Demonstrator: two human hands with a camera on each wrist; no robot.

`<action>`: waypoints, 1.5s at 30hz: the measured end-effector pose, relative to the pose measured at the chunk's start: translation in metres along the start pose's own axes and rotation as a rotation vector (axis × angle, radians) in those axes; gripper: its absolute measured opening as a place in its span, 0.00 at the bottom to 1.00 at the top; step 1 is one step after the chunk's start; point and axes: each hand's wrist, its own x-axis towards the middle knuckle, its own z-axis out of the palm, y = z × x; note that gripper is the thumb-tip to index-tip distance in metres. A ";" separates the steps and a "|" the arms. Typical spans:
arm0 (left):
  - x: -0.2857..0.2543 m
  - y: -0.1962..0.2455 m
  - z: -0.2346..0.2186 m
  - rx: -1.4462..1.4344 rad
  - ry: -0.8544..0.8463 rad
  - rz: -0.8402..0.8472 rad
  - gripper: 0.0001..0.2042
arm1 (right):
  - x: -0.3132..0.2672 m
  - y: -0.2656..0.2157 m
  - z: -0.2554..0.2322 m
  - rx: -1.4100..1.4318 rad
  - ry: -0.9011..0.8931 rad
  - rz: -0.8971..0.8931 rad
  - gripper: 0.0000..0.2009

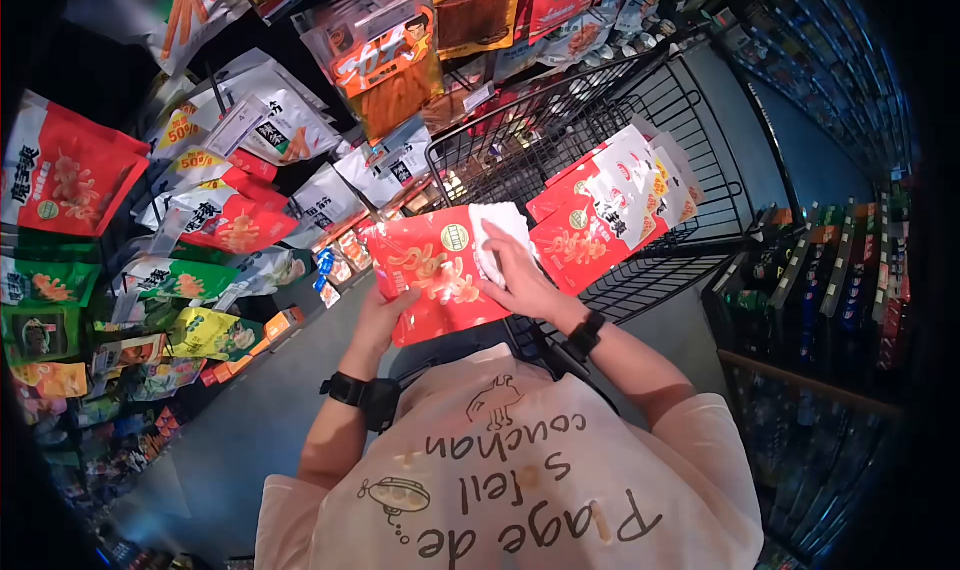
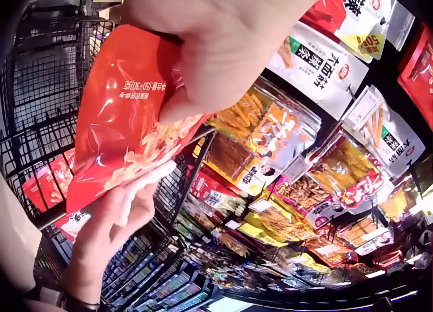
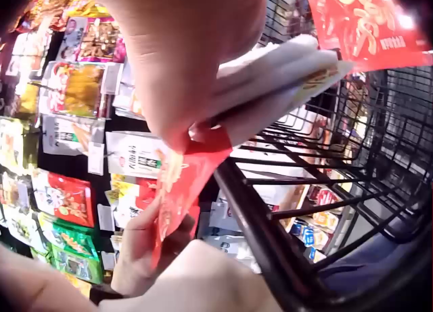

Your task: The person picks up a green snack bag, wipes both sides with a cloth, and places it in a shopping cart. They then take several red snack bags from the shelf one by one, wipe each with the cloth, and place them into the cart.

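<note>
Head view here: right up close there's a pale printed shirt (image 1: 500,480), and just past it a red snack bag (image 1: 440,275) held up by the near end of the cart, left hand (image 1: 375,320) gripping its left edge while the right hand (image 1: 528,288) pinches a crumpled white cloth or tissue (image 1: 487,232) against its right side. Next out is the black wire cart (image 3: 257,237) with more red-and-white bags (image 1: 585,245) propped inside, over a dim bluish-grey floor (image 1: 240,430). Farther off, packed hanging snacks (image 1: 235,215) line the left, darker stocked shelves (image 1: 830,290) the right.
</note>
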 end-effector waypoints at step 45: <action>-0.003 0.024 0.000 1.358 -0.270 1.266 0.11 | 0.017 0.004 0.006 0.094 -0.040 0.176 0.21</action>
